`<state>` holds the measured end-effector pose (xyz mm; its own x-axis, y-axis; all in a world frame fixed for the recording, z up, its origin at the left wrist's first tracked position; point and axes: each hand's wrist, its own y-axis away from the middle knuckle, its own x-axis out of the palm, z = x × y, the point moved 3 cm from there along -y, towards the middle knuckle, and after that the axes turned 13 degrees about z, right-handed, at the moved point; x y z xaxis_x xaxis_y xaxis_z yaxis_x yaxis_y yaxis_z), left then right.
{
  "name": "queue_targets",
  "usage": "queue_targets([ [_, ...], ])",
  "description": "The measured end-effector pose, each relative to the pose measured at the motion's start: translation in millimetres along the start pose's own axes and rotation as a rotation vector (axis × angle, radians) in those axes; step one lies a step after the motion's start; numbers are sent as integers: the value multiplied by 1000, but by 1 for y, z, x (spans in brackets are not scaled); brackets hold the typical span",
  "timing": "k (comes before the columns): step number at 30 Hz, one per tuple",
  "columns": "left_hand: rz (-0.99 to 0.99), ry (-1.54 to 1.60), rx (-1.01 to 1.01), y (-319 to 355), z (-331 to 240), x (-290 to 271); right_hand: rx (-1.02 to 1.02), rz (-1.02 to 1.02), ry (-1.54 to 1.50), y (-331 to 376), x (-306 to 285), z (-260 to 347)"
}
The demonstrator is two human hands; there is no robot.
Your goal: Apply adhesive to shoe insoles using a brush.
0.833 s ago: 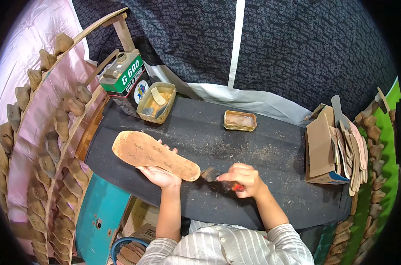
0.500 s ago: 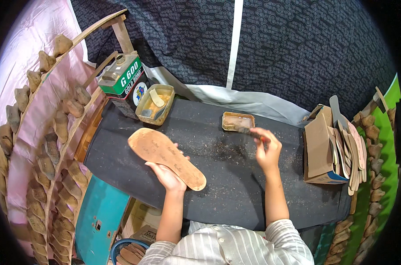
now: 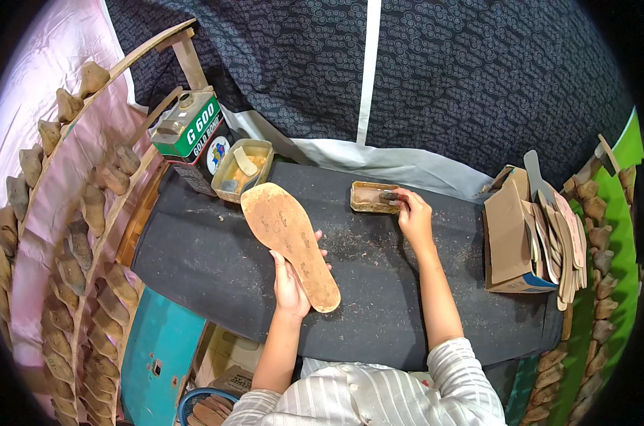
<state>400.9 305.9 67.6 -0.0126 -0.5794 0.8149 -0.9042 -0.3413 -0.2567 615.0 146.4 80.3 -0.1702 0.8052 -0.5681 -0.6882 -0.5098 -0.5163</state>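
My left hand (image 3: 292, 285) is closed on a brown shoe insole (image 3: 288, 234), holding it tilted above the table with its broad end up and away from me. The thumb lies along the insole's left edge, and fingertips show past the right edge. My right hand (image 3: 414, 216) pinches a small dark brush (image 3: 389, 197) whose tip is down inside a shallow rectangular tray (image 3: 364, 207). The tray holds something pale and wet-looking. Most of the brush handle is hidden by my fingers.
A green and black metal can (image 3: 194, 142) and a tub (image 3: 265, 167) with a pale scraper stand at the back left. At right, a cardboard box (image 3: 506, 234) holds several sole-shaped pieces. Racks of shoe lasts (image 3: 91, 206) flank the dark table (image 3: 378, 312), which has scattered crumbs.
The brush in my right hand has moved down and left into the tray. My left hand has shifted the insole right and turned it more upright in view.
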Motion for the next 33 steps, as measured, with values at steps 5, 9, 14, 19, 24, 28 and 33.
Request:
queue_targets([
  [5,7,-15,-10,-1,1,1,20,50,18,-1,3,-7],
  [9,15,-15,-12,-1,0,3,21,14,-28,1,0,-7],
  [14,-30,-24,16,1,-3,4,18,-29,-41,9,-7,3],
  [19,-52,-74,47,2,-7,2,-58,-54,-78,13,-22,37],
  [24,-118,-3,112,4,-18,-4,-199,136,-303,48,-26,115],
  [28,-145,69,172,-1,-29,2,-574,309,-337,74,-23,156],
  [33,-208,0,203,0,-38,7,-728,393,-321,89,-12,175],
])
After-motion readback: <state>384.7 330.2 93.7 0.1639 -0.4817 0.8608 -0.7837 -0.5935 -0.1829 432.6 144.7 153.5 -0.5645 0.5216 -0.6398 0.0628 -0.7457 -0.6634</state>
